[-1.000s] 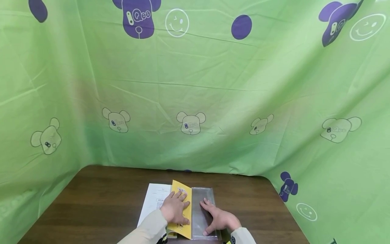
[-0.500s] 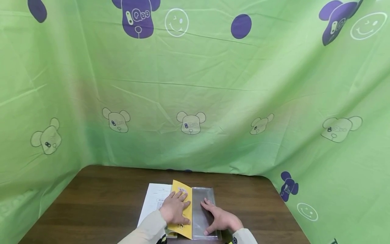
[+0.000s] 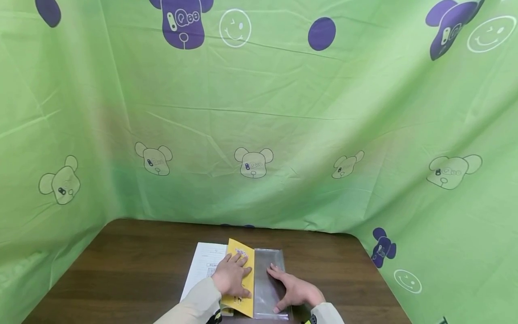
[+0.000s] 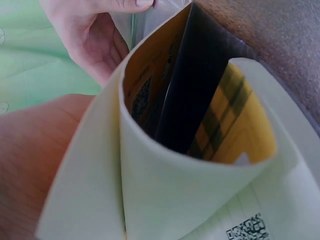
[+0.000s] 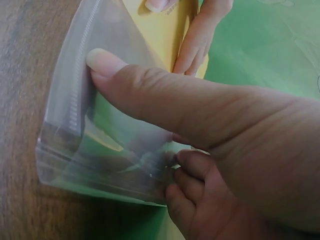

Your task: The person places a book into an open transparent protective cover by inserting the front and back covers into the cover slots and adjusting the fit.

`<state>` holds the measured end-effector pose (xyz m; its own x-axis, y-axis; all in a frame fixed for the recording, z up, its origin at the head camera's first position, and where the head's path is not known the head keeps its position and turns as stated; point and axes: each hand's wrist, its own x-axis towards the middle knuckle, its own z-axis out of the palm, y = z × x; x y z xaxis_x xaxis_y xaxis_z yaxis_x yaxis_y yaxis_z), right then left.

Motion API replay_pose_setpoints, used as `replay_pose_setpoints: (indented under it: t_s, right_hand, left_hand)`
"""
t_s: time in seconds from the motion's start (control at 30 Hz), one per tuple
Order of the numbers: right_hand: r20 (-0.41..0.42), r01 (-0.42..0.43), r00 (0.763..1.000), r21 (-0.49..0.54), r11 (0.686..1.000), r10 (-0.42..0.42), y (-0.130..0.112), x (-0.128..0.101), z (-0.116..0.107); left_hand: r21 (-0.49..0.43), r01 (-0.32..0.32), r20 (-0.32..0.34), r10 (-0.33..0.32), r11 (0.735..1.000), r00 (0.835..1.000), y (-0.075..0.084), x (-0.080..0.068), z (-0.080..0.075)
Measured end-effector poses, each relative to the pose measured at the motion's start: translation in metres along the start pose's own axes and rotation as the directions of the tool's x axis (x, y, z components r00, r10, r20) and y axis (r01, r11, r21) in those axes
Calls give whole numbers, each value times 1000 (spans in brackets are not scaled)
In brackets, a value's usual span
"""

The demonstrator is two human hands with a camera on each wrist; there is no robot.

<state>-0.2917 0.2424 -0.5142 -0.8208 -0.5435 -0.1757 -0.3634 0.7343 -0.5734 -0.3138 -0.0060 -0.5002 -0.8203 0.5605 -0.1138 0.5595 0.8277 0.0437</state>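
Note:
A booklet with a yellow cover [image 3: 241, 306] stands partly open on the table, its cover slanting up from the white page [image 3: 202, 263] at left. In the left wrist view the white sheet [image 4: 185, 190] bows into a loop, with yellow and a dark strip inside. My left hand [image 3: 231, 275] lies on the yellow cover, fingers spread. Right beside it is a clear plastic book cover [image 3: 265, 288], its ribbed edge showing in the right wrist view. My right hand [image 3: 295, 289] rests on this plastic, thumb and index finger wide apart, the other fingers bent near its outer edge.
The brown wooden table [image 3: 133, 270] extends to both sides of the booklet. A green cloth [image 3: 291, 112] printed with bears and smiling faces hangs behind it and along both sides.
Both hands stay almost where they were, with the booklet and plastic in the same place. The head view shifts very slightly.

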Motion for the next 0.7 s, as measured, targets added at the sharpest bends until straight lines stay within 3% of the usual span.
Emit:
replay_pose_setpoints:
  t_s: [0.7]
  right_hand:
    - [2, 6, 1000, 30, 1000, -6, -1, -1, -1]
  left_hand:
    - [-21, -27, -18, 26, 999, 1000, 4, 0, 4]
